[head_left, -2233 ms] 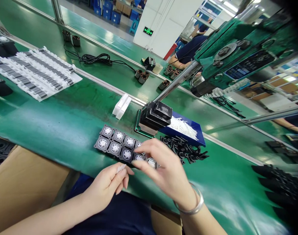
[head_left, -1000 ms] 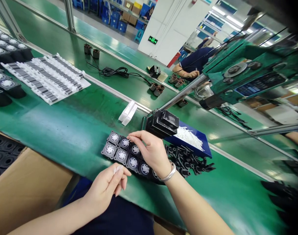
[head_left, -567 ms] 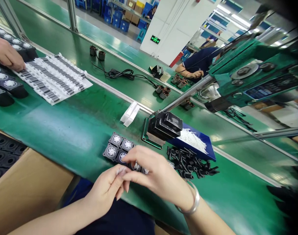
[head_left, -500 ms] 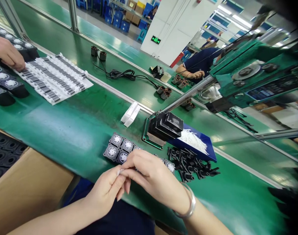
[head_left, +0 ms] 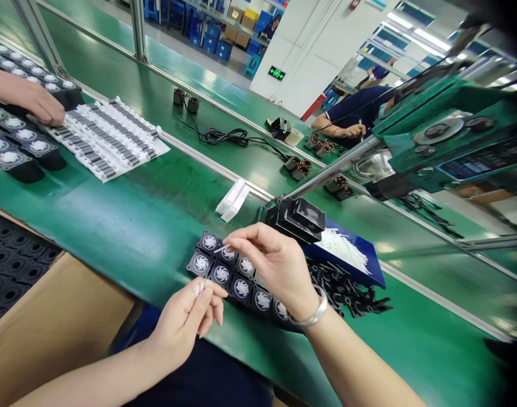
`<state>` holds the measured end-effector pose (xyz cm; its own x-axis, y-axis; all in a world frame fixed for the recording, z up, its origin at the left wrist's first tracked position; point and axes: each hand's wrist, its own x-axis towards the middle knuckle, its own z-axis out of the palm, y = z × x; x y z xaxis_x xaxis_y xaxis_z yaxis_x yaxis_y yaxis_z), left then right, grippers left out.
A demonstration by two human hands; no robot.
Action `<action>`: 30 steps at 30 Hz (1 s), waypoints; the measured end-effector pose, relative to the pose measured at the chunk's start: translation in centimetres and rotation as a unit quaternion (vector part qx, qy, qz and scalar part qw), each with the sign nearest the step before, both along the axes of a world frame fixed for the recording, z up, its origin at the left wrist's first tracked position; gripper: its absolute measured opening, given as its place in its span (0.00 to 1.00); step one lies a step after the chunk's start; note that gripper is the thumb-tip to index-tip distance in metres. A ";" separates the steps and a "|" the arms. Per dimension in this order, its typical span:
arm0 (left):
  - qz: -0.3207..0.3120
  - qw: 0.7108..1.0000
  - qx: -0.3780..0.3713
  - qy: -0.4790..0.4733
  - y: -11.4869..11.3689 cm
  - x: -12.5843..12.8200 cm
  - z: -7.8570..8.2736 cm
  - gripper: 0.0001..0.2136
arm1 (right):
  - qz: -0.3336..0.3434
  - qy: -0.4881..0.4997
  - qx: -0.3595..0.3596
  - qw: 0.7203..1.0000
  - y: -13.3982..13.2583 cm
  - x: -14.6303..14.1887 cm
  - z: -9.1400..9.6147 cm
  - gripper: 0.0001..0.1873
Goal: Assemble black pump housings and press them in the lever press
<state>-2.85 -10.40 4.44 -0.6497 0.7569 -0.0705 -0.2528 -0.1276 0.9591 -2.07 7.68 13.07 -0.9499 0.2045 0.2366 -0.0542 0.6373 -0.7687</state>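
My left hand point(head_left: 180, 322) is closed near the table's front edge, with small white sticks point(head_left: 201, 287) showing between thumb and forefinger. My right hand point(head_left: 281, 268), wearing a silver bangle point(head_left: 320, 308), pinches one thin white stick point(head_left: 222, 248) by its end. That stick is tilted over a double row of black square housings point(head_left: 200, 263) with white spiral-bladed faces. My right hand and forearm hide part of the rows.
A blue tray point(head_left: 375, 276) of white sticks and a pile of black parts point(head_left: 352, 294) lie right of a green press point(head_left: 445, 135). At left, another person's hand point(head_left: 46, 104) touches a white sheet point(head_left: 154, 157) of dark strips. A cardboard box point(head_left: 72, 305) stands below the table edge.
My right hand has parted from my left and moved up over the housings, carrying one white stick. My left hand stays low, holding the others. The view has shifted slightly.
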 end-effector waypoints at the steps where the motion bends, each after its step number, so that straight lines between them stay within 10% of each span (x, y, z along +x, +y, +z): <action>1: -0.004 1.000 -0.003 -0.002 0.0 0.0 0.0 0.19 | -0.006 0.008 0.028 1.000 0.1 -0.5 -0.2 0.05; 17: -0.039 0.999 -0.006 -0.018 0.0 0.0 -0.2 0.20 | 0.036 0.078 0.326 0.942 0.7 -2.6 -1.7 0.19; 20: -0.044 0.999 -0.004 -0.018 0.0 -0.2 0.0 0.20 | -0.008 0.097 0.280 0.955 0.5 -1.2 0.4 0.17; 23: -0.045 0.999 -0.006 0.000 0.1 -0.3 0.0 0.20 | 0.110 0.015 0.157 0.981 -0.3 0.8 1.6 0.11; 26: -0.054 0.997 -0.010 0.047 0.2 -0.2 -0.1 0.20 | 0.196 -0.059 0.074 0.976 -1.1 2.6 1.0 0.05; 30: -0.071 0.993 -0.008 0.093 0.2 0.3 -0.2 0.20 | 0.151 -0.080 0.036 0.985 -1.3 3.8 -0.8 0.09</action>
<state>-2.58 -10.23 4.24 -0.5392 0.8417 0.0277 -0.0848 -0.0871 0.9926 1.72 6.43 12.30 -0.9911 -0.1038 0.0828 -0.1310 0.6637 -0.7364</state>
